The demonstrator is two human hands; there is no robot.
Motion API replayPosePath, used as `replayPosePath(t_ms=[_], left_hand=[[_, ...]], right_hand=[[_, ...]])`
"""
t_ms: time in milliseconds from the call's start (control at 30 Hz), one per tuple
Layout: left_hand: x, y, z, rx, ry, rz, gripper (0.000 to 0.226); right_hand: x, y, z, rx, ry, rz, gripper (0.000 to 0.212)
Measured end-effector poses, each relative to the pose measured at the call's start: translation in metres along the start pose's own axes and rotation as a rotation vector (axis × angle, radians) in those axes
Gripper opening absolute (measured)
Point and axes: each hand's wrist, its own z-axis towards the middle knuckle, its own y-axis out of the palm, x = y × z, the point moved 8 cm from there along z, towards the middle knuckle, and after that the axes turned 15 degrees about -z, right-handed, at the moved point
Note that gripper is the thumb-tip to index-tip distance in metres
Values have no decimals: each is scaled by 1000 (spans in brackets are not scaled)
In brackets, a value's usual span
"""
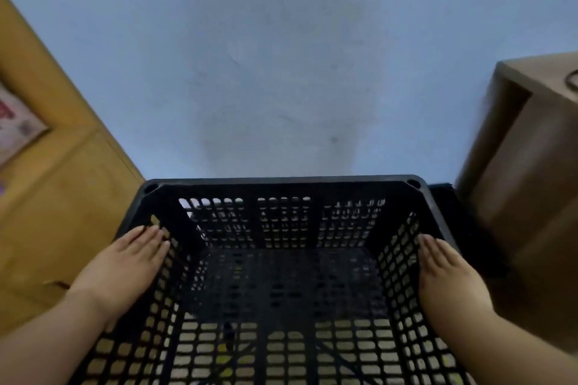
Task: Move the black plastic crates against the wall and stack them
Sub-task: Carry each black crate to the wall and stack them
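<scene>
A black plastic crate [281, 181] with perforated walls and bottom fills the lower middle of the head view, its far rim close to the pale blue wall [281, 56]. My left hand [125, 262] lies flat on the crate's left side at the rim, fingers straight and together. My right hand [447, 272] presses the right side the same way. Both thumbs are hidden. The crate is held between my palms. Pale floor shows through the holes in its bottom. A second dark crate edge [463, 228] shows just beyond the right wall, mostly hidden.
A yellow-brown wooden cabinet [62, 197] stands at the left, close to the crate's left corner. A brown wooden unit [531, 166] stands at the right against the wall. The gap between them is only a little wider than the crate.
</scene>
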Motion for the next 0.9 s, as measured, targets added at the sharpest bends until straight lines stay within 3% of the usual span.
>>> replayPosePath(t_ms=[167, 400, 500, 633, 767, 900], left_hand=[[-78, 24, 70, -44, -64, -28, 72], [-120, 33, 173, -168, -26, -31, 102], [-135, 41, 207, -196, -26, -21, 100], [-154, 56, 245, -221, -18, -9, 116], [-172, 67, 277, -226, 5, 4, 111], [-183, 82, 301, -183, 41, -6, 89]], right_hand=[[4, -68, 99, 43, -23, -74, 58], [0, -110, 207, -26, -40, -43, 56], [-10, -115, 237, -85, -67, 13, 56], [-22, -127, 270, -150, -84, -5, 57], [-34, -141, 293, -188, -93, -28, 57], [-35, -155, 313, -202, -61, -47, 57]])
